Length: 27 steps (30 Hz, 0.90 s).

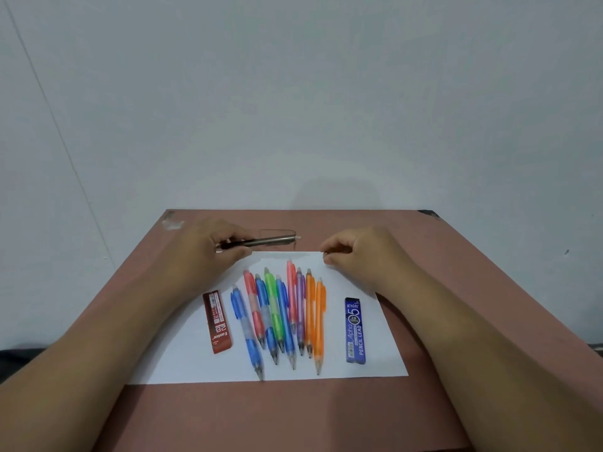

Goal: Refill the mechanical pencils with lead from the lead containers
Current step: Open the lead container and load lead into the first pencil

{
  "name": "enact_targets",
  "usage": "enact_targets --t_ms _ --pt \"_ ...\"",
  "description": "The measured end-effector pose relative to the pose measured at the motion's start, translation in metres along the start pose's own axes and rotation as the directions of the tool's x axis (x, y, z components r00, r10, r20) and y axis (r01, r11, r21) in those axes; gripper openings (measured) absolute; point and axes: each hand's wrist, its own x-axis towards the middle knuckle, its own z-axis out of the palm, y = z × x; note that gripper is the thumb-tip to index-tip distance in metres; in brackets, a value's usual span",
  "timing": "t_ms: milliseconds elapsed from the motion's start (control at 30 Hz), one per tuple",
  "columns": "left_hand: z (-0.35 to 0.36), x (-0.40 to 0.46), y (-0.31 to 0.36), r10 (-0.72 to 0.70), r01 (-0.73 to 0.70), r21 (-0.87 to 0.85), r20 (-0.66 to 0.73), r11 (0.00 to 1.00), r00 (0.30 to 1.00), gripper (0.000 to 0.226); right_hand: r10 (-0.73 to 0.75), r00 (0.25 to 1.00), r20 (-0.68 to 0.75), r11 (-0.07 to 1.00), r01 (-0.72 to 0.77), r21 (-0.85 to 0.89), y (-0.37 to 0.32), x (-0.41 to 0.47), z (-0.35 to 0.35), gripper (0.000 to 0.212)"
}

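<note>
Now: left hand [208,246] grips dark pencil [261,241] nr far desk [293,415] edge; right hand [352,252] pinches tiny cap [325,254]; colored pencils [280,314] on paper [375,347], mid-desk.

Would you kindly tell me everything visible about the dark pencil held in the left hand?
The dark grey, metallic-looking mechanical pencil lies nearly level above the brown table, beyond the far edge of the white paper sheet. The left hand grips its darker end; the paler end, tipped with a small whitish piece, points toward the right hand. Its cap seems removed, though blur hides detail.
</note>
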Motion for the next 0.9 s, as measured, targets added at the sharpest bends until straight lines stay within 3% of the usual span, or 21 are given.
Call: enact_targets --t_ms 700,900 --pt "0.0044 0.0023 0.0040 -0.010 0.011 -0.040 0.042 0.999 0.999 0.014 -0.002 0.999 0.036 1.000 0.002 -0.004 0.0069 0.0086 0.0025 0.018" --pt "0.0039 0.0018 0.0048 -0.002 0.006 -0.060 0.059 0.998 0.998 0.015 -0.091 0.991 -0.093 0.985 0.103 0.139 -0.0016 0.0026 0.0025 0.012"
